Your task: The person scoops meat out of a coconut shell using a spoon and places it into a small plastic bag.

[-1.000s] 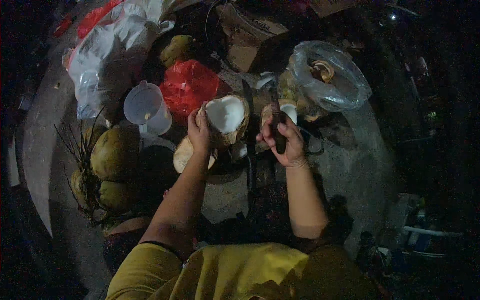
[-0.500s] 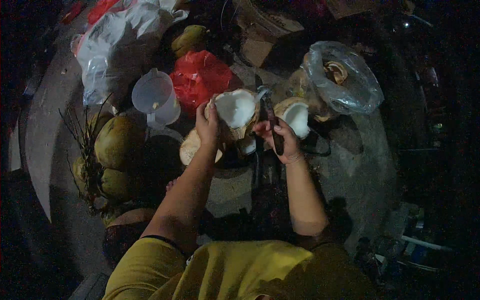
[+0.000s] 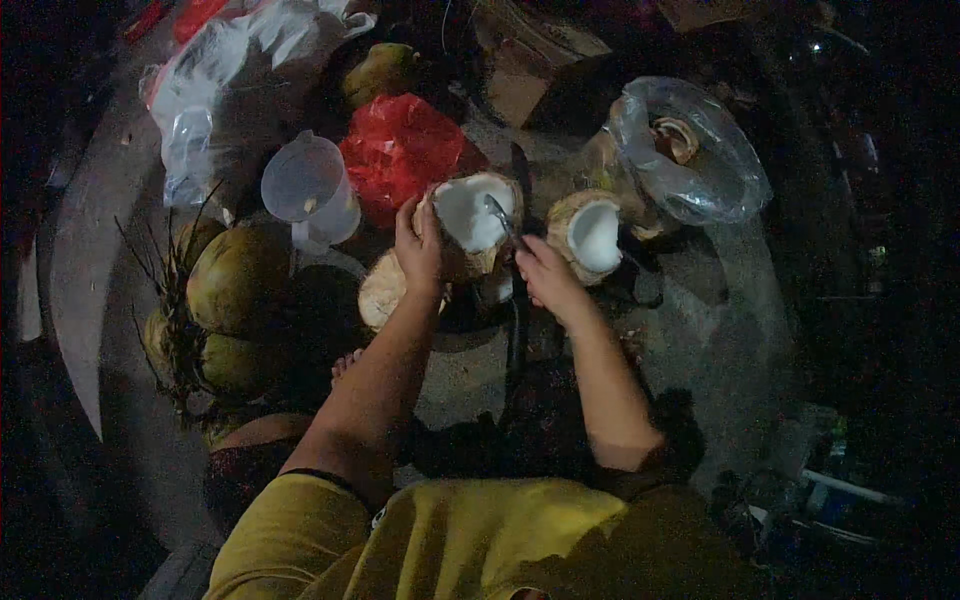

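My left hand is wrapped round the left side of an opened coconut half, its white flesh facing up. Gripped in my right hand is a scraper with a metal head and a dark handle; its head is inside the hollow, by the flesh. Just right of that hand lies another opened coconut half. Beneath my left wrist, a pale cut piece of husk shows partly. A long dark blade runs along the ground below the coconut, partly covered.
Green coconuts on a stalk lie at left. Behind them stands a clear plastic jug, beside a red plastic bag. A white bag is far left, a clear bag with husk pieces far right. One coconut sits farther back.
My right hand has moved left and turned, closing round the scraper's handle. The scraper's head has gone from beside the coconut's right rim into its hollow. My left hand keeps its hold.
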### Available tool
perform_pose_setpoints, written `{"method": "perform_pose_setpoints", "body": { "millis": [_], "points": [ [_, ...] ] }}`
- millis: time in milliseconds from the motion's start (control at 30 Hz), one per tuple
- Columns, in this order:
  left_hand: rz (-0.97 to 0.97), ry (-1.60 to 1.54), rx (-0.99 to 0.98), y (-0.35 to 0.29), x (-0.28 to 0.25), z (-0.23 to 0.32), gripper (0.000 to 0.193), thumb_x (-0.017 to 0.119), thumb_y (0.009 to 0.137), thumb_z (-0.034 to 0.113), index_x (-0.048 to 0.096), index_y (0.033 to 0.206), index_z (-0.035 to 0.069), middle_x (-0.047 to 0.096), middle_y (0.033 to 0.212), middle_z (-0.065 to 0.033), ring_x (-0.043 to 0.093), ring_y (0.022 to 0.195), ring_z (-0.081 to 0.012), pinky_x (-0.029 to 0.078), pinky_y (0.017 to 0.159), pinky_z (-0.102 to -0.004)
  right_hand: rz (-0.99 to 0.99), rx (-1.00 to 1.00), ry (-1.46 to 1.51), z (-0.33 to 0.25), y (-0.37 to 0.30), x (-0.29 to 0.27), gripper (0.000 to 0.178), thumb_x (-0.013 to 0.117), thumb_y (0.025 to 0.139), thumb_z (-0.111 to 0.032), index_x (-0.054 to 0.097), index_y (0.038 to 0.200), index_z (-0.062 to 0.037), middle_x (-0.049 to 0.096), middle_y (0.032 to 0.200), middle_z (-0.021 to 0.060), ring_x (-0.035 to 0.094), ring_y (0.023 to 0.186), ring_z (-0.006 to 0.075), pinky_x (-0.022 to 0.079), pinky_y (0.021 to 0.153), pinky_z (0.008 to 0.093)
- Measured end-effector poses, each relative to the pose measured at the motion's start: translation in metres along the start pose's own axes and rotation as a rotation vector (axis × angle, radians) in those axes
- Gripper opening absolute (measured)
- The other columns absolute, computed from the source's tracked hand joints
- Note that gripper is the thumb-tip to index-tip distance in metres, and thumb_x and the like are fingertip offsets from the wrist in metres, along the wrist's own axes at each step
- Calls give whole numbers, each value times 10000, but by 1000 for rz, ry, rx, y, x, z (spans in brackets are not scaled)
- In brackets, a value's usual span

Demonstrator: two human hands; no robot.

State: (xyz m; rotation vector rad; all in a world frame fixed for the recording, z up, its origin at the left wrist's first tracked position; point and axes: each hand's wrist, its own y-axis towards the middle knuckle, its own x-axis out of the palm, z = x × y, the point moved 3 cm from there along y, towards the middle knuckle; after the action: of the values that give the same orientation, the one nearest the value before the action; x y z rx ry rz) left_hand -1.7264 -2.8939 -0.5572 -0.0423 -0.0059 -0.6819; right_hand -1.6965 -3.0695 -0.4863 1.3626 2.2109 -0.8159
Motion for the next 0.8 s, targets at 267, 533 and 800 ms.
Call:
{"method": "perform_pose_setpoints", "body": {
  "millis": [267, 533, 800],
  "points": [
    [-5, 58, 118, -20, 16, 4, 329, 431, 792, 209, 421, 1012, -35, 441, 1032, -172, 413, 971, -266, 301, 834, -315, -105, 40, -675, -51, 23, 31, 236, 405, 694, -100, 489, 866, 37, 520, 834, 222, 511, 793, 333, 404, 692, 400],
    [-3, 114, 150, -22, 15, 8, 350, 436, 788, 229, 413, 1021, -31, 428, 1043, -183, 397, 996, -278, 291, 848, -324, -237, -82, -656, -34, 19, 12, 208, 395, 699, -117, 536, 784, 10, 542, 735, 212, 531, 714, 341, 417, 654, 403],
    [7, 169, 191, -25, 21, 11, 320, 435, 781, 206, 410, 1014, -11, 431, 1009, -183, 401, 964, -310, 312, 826, -338, -239, 53, -675, -57, 16, 26, 241, 385, 707, -140, 543, 793, 21, 529, 797, 234, 516, 777, 352, 404, 682, 414]
  ]
}}
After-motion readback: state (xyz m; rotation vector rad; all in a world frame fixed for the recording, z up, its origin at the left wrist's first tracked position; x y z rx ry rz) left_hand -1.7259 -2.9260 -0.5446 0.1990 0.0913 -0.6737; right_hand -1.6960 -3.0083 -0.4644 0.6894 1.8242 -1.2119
